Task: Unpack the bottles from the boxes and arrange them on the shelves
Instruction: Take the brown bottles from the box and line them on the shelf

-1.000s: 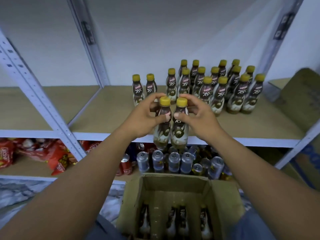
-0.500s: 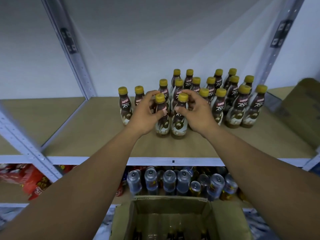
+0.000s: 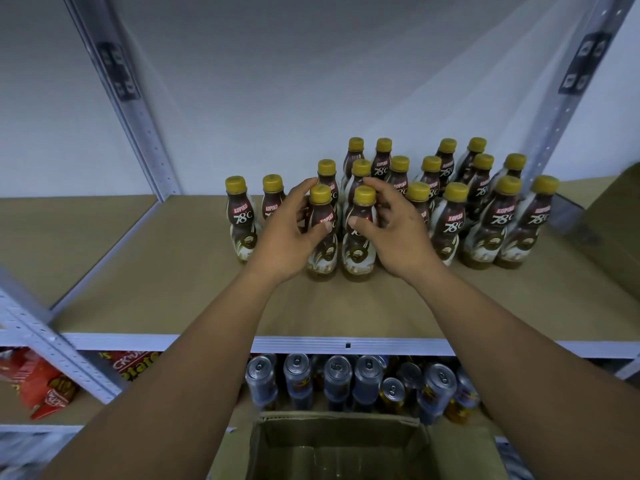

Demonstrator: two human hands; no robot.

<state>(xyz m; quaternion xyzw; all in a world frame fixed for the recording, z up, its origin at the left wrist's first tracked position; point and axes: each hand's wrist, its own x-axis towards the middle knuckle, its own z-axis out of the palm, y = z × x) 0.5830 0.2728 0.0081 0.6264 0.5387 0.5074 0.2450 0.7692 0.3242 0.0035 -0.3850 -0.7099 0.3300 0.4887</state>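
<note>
bottles [image 3: 357, 237]: glossy plastic, matt yellow caps | shelf [image 3: 173, 271]: matt brown board, painted metal frame | box [image 3: 343, 441]: rough cardboard | cans [image 3: 337, 375]: shiny metal

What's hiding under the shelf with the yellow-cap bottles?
Drink cans stand on the lower shelf, with red snack bags to their left. The cardboard box and the arms cover the rest.
</note>
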